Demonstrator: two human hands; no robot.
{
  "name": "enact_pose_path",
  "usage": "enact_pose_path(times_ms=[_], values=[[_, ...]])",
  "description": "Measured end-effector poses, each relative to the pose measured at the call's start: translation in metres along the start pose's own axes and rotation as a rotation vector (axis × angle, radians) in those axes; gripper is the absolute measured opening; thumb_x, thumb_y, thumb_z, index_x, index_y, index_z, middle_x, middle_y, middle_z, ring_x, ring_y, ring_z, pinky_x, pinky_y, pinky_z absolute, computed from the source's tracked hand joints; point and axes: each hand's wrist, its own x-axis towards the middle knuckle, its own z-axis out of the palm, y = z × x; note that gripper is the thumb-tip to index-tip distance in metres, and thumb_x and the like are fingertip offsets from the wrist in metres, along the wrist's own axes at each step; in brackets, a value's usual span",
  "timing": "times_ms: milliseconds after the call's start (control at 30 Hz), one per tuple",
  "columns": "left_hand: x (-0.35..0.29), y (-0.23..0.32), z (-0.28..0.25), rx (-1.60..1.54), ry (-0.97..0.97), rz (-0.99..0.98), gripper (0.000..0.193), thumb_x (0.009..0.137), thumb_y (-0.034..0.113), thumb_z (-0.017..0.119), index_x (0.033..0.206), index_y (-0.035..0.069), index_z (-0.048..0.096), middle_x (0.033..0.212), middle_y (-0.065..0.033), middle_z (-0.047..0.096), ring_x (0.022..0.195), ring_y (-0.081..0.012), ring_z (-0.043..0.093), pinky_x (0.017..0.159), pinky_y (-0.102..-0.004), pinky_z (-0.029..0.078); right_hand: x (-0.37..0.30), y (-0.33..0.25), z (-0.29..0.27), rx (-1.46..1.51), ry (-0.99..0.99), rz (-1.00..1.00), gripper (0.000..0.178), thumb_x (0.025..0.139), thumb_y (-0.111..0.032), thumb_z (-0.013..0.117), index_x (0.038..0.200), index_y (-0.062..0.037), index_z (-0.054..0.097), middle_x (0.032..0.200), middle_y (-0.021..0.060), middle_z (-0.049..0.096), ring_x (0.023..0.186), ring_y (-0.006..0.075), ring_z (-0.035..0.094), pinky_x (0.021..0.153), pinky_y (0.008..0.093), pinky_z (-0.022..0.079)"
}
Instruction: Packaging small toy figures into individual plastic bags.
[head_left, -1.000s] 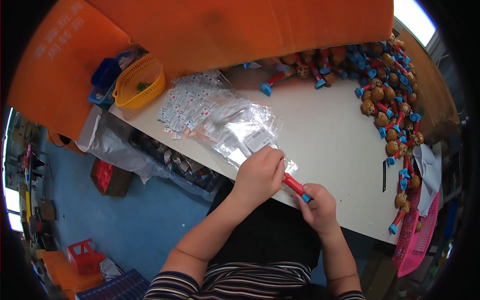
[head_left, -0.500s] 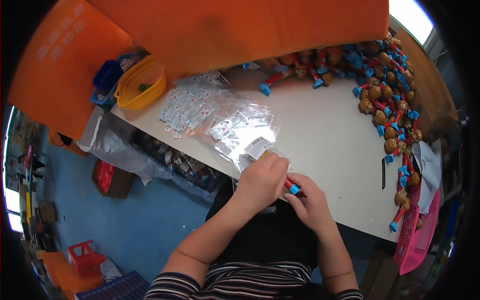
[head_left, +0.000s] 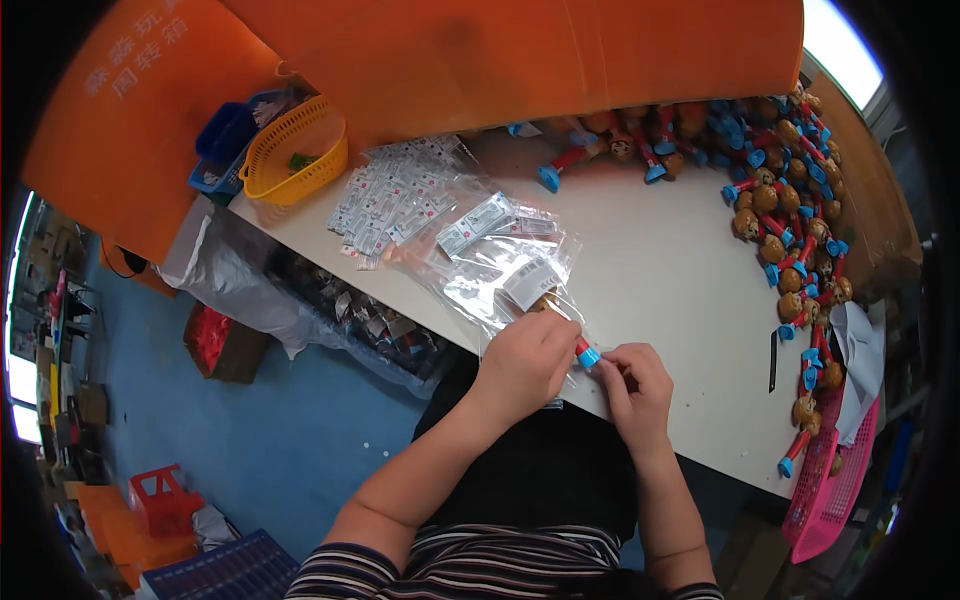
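My left hand is closed over a clear plastic bag and the toy figure inside or against it. The toy shows a red body and a blue base; part of its brown head shows beyond my knuckles, beneath a white printed label. My right hand is curled beside the blue base, thumb and forefinger close together at its end. Whether they pinch the bag's edge or the base is hidden. More clear bags lie flat beyond my left hand, with printed packets on them.
Printed packets are heaped at the table's left, by a yellow basket. Brown-headed toy figures pile along the far and right edges. An orange panel borders the back. A pink basket stands right; a filled crate sits left, below the tabletop.
My right hand has shifted right, from gripping the toy to just beyond its blue base. The toy's base now shows free of the palm. My left hand keeps its hold.
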Motion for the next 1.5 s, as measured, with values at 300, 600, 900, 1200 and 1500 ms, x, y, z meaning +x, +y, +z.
enact_pose_path(times_ms=[300, 600, 900, 1200, 1500], values=[[0.000, 0.012, -0.008, 0.043, -0.216, -0.033, 0.015, 0.079, 0.004, 0.067, 0.093, 0.004, 0.062, 0.085, -0.0107, 0.059, 0.079, -0.0304, 0.061, 0.069, -0.0396, 0.049, 0.015, -0.009, 0.021, -0.168, 0.150, -0.003, 0.047, 0.077, -0.006, 0.076, 0.119, -0.0041, 0.055, 0.113, 0.0150, 0.058, 0.097, 0.0268, 0.061, 0.076, 0.0330, 0.053], [-0.006, 0.009, -0.014, 0.041, -0.197, 0.075, 0.019, 0.075, 0.005, 0.069, 0.093, 0.005, 0.062, 0.088, -0.0101, 0.059, 0.081, -0.0299, 0.058, 0.072, -0.0394, 0.047, 0.022, -0.008, 0.032, -0.181, -0.004, -0.086, 0.052, 0.078, 0.000, 0.068, 0.127, -0.0048, 0.054, 0.110, 0.0143, 0.062, 0.099, 0.0305, 0.061, 0.082, 0.0379, 0.052], [-0.025, 0.004, -0.028, 0.186, -0.172, -0.148, 0.021, 0.072, 0.001, 0.068, 0.092, 0.005, 0.062, 0.087, -0.0104, 0.059, 0.083, -0.0308, 0.058, 0.073, -0.0408, 0.047, 0.010, -0.021, 0.019, -0.029, -0.010, 0.196, 0.025, 0.088, -0.004, 0.067, 0.111, 0.0025, 0.063, 0.079, 0.0076, 0.067, 0.062, 0.0086, 0.061, 0.056, 0.0217, 0.049], [-0.036, 0.030, -0.012, 0.111, -0.038, -0.067, 0.022, 0.077, 0.011, 0.073, 0.096, 0.003, 0.066, 0.095, -0.0079, 0.060, 0.091, -0.0260, 0.059, 0.079, -0.0370, 0.044, 0.014, -0.032, 0.008, 0.557, -0.186, 0.715, 0.017, 0.095, -0.010, 0.062, 0.101, 0.0058, 0.065, 0.080, 0.0068, 0.070, 0.073, 0.0090, 0.067, 0.066, 0.0208, 0.055], [-0.044, 0.026, 0.001, 0.111, -0.002, 0.000, 0.018, 0.076, 0.004, 0.071, 0.093, 0.003, 0.066, 0.090, -0.0074, 0.061, 0.088, -0.0269, 0.060, 0.076, -0.0383, 0.045, 0.013, -0.030, 0.008, 0.713, -0.244, 0.856, 0.020, 0.098, -0.014, 0.057, 0.104, 0.0037, 0.064, 0.089, 0.0075, 0.069, 0.079, 0.0110, 0.069, 0.069, 0.0208, 0.057]])
